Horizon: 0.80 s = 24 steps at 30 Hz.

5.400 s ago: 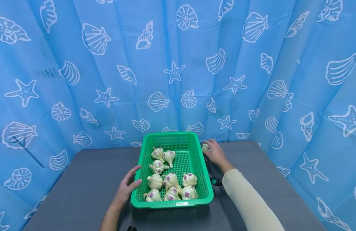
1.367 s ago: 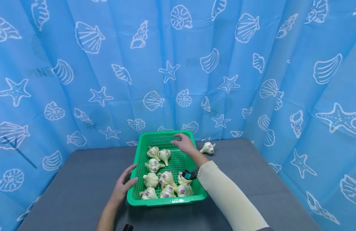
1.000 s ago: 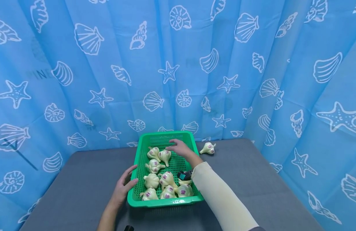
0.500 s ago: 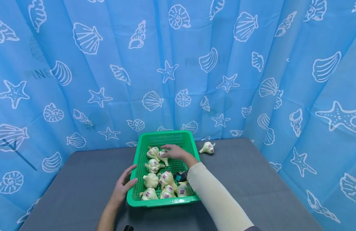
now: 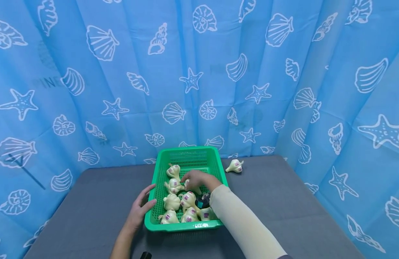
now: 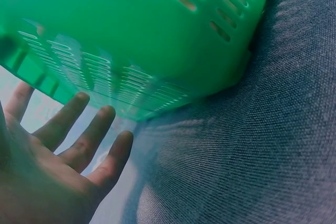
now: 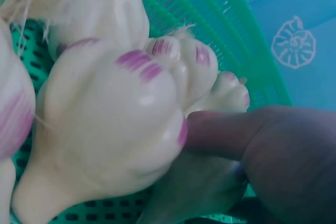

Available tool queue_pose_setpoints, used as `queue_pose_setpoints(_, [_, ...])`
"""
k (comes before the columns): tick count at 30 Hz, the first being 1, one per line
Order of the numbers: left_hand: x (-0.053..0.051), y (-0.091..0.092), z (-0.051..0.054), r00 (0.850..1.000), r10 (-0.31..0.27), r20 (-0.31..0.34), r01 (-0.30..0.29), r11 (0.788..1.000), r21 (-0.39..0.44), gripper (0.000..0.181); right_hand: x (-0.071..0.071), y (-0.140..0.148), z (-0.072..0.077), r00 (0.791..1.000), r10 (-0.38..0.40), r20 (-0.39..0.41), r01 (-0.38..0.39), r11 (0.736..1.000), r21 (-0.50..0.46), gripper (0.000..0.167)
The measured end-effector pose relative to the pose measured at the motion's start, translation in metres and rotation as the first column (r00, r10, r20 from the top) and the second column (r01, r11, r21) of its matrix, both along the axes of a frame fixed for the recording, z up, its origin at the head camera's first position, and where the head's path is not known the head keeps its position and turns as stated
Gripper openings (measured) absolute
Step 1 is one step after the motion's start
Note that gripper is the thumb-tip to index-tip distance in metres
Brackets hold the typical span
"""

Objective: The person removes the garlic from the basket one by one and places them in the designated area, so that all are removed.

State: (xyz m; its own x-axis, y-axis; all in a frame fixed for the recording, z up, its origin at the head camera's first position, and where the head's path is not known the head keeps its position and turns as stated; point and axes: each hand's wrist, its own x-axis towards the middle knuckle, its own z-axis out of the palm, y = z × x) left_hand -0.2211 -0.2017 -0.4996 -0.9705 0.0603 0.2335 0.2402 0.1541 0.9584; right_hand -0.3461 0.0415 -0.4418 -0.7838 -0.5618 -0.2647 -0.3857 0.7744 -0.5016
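Observation:
A green plastic basket (image 5: 158, 226) holds several white garlic bulbs with purple marks. Inside it, my right hand (image 5: 201, 178) reaches down from the right and holds a garlic bulb (image 5: 187, 185) by its round end. In the right wrist view the thumb (image 7: 220, 135) presses on that garlic bulb (image 7: 191, 184), partly behind a larger garlic bulb (image 7: 110, 114); the other fingers are hidden. My left hand (image 5: 138, 208) rests at the basket's left side, thumb and fingertips by the rim. Its fingers (image 6: 89, 140) are spread and fairly straight beneath the basket wall (image 6: 115, 40) in the left wrist view.
One garlic bulb (image 5: 235, 166) lies on the grey table (image 5: 267, 201), outside the basket's far right corner. A blue curtain (image 5: 199, 90) with white shells hangs behind the table. A small black object (image 5: 146, 255) shows at the front edge.
Earlier my right hand left the garlic bulb on the table and moved into the basket. It has taken a garlic bulb there and shifted it nearer and rightward. My left hand stays put.

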Motion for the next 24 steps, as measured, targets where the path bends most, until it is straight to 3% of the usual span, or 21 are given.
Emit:
queue_pose_setpoints(12, [0.001, 0.001, 0.001, 1.000, 0.002, 0.012, -0.002, 1.000, 0.004, 0.052, 0.008, 0.001, 0.010, 1.000, 0.006, -0.004, -0.006, 0.999, 0.044, 0.024])
queue_pose_setpoints(24, [-0.001, 0.002, 0.000, 1.000, -0.004, -0.004, 0.004, 1.000, 0.011, 0.052, 0.016, 0.017, 0.026, 0.995, 0.028, -0.091, -0.029, 0.999, -0.018, 0.036])
